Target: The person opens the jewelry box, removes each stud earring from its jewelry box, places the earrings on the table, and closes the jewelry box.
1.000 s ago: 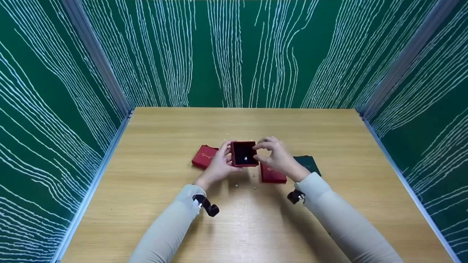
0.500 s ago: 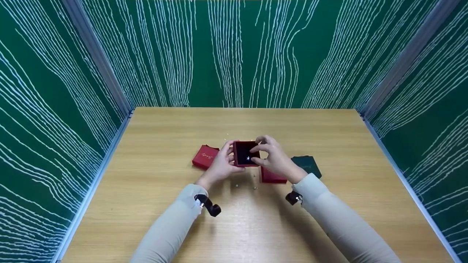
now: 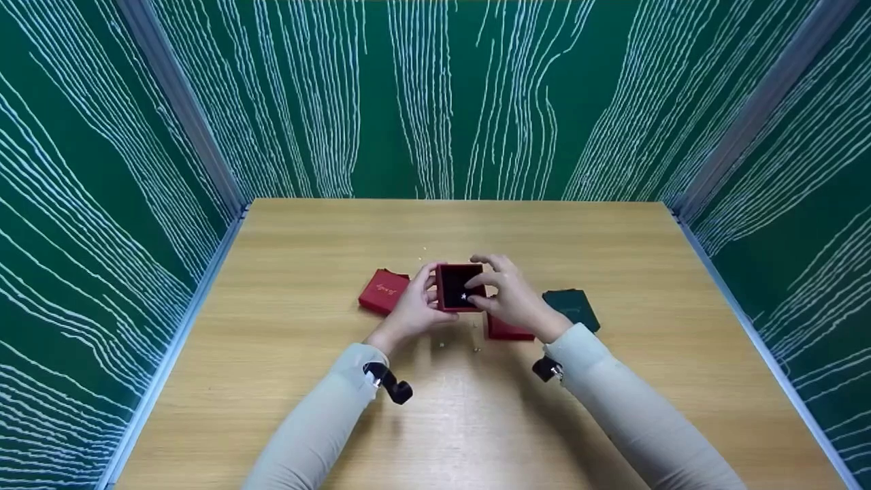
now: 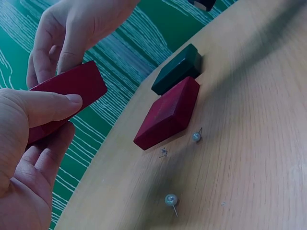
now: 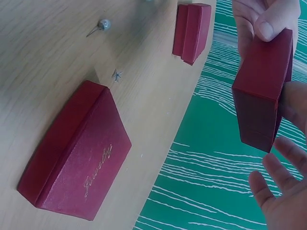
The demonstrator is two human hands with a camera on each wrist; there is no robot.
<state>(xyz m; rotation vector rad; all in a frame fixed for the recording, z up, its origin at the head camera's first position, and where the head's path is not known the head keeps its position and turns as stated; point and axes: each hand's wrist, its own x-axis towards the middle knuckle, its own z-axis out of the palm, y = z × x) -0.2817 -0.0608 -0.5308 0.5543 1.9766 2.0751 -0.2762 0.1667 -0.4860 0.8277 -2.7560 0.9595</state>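
Note:
My left hand [image 3: 412,309] grips a small red jewelry box [image 3: 460,310] above the table, thumb along one side and fingers on the other. Its mouth faces the head camera and shows a black lining with a shiny star-shaped earring [image 3: 464,297] on it. The right hand [image 3: 510,296] reaches into the box with thumb and index finger; in the head view the two tips stand apart, the thumb right at the star. Its other fingers [image 5: 283,177] stay outside, spread. On the table below lie pearl stud earrings [image 4: 171,200] and another star-shaped earring [image 5: 117,75].
Left of the hands lies a red box [image 3: 381,289] with gold lettering. A second red box [image 5: 72,158], marked "Jewelry", sits partly under my right hand. Beside it is a dark green box [image 3: 573,307]. Tiny bright bits lie farther back. Patterned green walls surround the wooden table [image 3: 306,238].
My right thumb and index finger have moved from the box's right rim to inside it, close to the star earring. The box has shifted slightly right in the left hand.

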